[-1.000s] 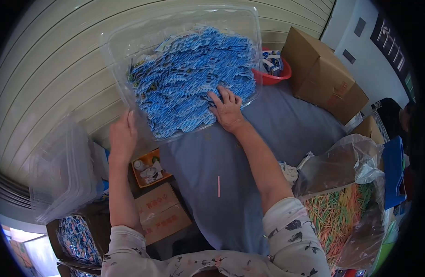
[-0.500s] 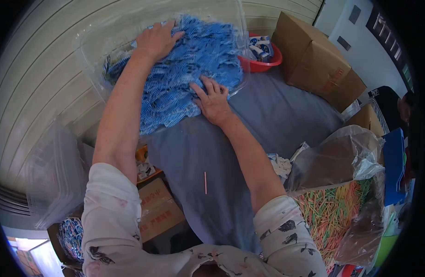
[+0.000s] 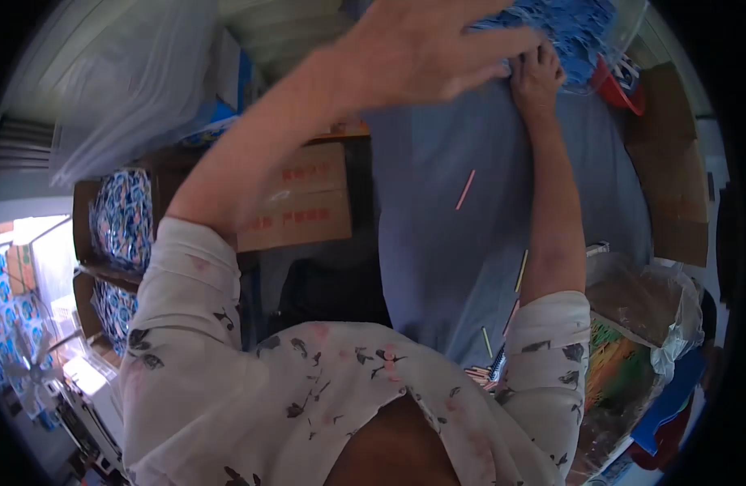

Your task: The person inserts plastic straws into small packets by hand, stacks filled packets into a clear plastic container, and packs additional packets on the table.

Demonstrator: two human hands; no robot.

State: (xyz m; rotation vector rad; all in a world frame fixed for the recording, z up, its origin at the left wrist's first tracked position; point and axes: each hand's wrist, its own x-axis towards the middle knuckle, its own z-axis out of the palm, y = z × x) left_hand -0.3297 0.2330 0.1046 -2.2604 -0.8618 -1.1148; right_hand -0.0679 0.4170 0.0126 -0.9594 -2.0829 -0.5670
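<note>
My left hand stretches across the top of the view, blurred, with its fingers extended to the right and nothing visible in them. Its fingertips cross in front of my right hand. At the near edge of a heap of small blue printed packets, the fingers of my right hand are bent and closed; what lies under them is hidden. The packets fill a clear plastic bin, partly cut off by the frame. A thin pink stick lies on the grey cloth nearer to me.
A red bowl and an open cardboard box stand at right. Below them is a plastic bag with coloured sticks. At left are a closed carton, boxes of wrapped packets and stacked clear bins.
The view has turned left and down. My left hand has lifted off the packets and come toward my right hand. My right hand's fingers, spread before, are now more curled.
</note>
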